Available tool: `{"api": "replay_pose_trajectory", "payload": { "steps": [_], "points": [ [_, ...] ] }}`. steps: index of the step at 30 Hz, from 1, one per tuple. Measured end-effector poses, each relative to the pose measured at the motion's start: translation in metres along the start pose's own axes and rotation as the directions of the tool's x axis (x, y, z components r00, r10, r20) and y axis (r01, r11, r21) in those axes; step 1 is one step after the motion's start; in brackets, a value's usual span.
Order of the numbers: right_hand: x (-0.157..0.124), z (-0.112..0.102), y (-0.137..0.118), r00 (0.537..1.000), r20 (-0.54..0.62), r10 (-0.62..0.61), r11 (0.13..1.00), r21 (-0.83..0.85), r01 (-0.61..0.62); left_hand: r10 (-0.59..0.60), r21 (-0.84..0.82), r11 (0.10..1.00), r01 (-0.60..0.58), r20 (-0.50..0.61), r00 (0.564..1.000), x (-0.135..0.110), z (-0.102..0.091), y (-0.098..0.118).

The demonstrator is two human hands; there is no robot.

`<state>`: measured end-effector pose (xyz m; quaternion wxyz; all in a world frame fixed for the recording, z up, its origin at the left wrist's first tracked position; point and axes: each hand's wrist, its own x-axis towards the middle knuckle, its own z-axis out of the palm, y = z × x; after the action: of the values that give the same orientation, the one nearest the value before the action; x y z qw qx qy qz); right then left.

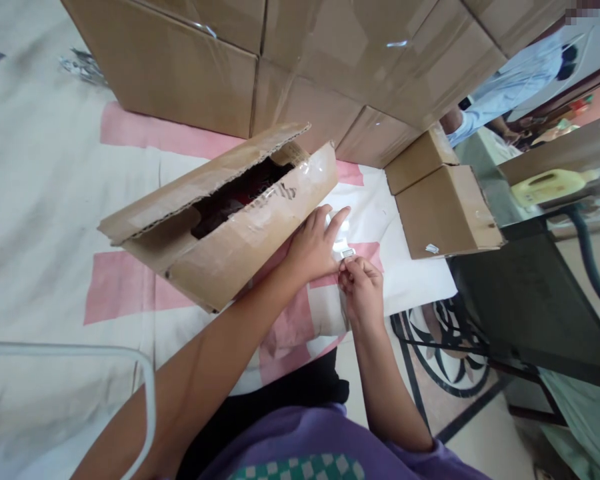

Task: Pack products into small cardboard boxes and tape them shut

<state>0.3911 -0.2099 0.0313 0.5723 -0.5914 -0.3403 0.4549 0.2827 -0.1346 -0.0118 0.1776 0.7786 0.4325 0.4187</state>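
My right hand (363, 283) is closed in a pinch at the edge of a small white sticker label (348, 253) with a dark print on it. Beside it, my left hand (313, 243) lies with fingers spread over a shiny white sheet (336, 221), its thumb side close to the label. Whether the label is still attached to the sheet, I cannot tell. Just left of my hands, a cardboard box (260, 230) stands tilted with its top flaps partly raised. Dark red contents (240, 197) show through the gap.
Stacked, taped cardboard boxes (190, 73) form a wall at the back. A smaller carton (443, 213) stands at the right, with a dark chair back (535, 293) and a yellow bottle (550, 187) beyond. Another person's blue clothing (523, 77) shows at upper right. A pale tube (147, 387) curves at lower left.
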Motion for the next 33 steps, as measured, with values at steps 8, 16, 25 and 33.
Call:
{"api": "replay_pose_trajectory", "payload": {
  "steps": [8,16,25,33],
  "points": [
    [0.001,-0.003,0.003,1.0,0.016,0.017,1.0,0.011,-0.017,-0.001,-0.007,1.0,0.001,-0.008,1.0,-0.001,0.002,-0.002],
    [0.008,-0.014,0.013,0.995,0.095,0.006,0.999,-0.035,-0.003,0.022,0.072,0.997,-0.022,0.003,1.0,-0.003,0.006,-0.004],
    [-0.002,-0.019,0.027,0.958,0.063,-0.278,0.958,0.09,0.272,0.088,0.028,0.996,-0.087,-0.039,0.995,-0.002,0.002,-0.002],
    [-0.002,-0.022,0.026,0.918,0.127,-0.376,0.926,0.087,0.367,0.184,-0.148,0.968,-0.201,-0.124,0.975,0.003,-0.022,0.006]
  ]
}}
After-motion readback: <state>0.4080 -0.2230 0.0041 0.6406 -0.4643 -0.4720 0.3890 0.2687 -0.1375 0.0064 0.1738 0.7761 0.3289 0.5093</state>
